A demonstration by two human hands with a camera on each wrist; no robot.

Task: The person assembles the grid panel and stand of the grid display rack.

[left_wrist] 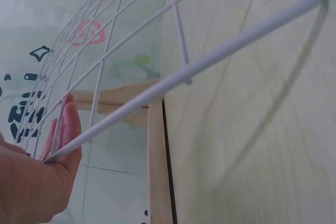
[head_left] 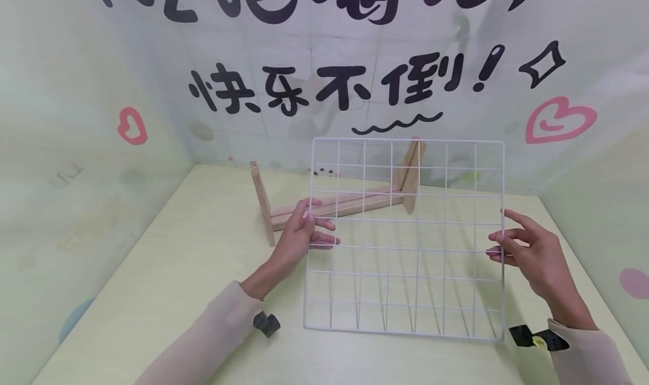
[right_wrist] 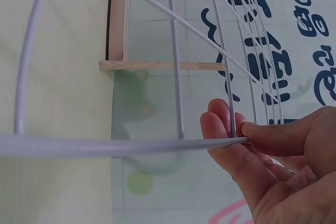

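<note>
A white wire grid panel (head_left: 417, 249) is held up by both hands, facing me, its lower edge close over the table. My left hand (head_left: 296, 237) grips its left side wire, with fingers reaching behind the mesh. On the opposite side wire, my right hand (head_left: 539, 256) pinches the rim between thumb and fingers, which the right wrist view shows closely. Behind the panel stands a pale wooden frame (head_left: 262, 199) with two slanted uprights joined by long rails. The mesh overlaps its right part in the head view, and my left hand covers a bit of a rail.
The pale yellow table (head_left: 167, 295) runs back to a light wall sheet (head_left: 284, 41) with black lettering and pink hearts. Similar sheets close off both sides. The wooden frame's right upright (head_left: 413, 176) stands near the back wall.
</note>
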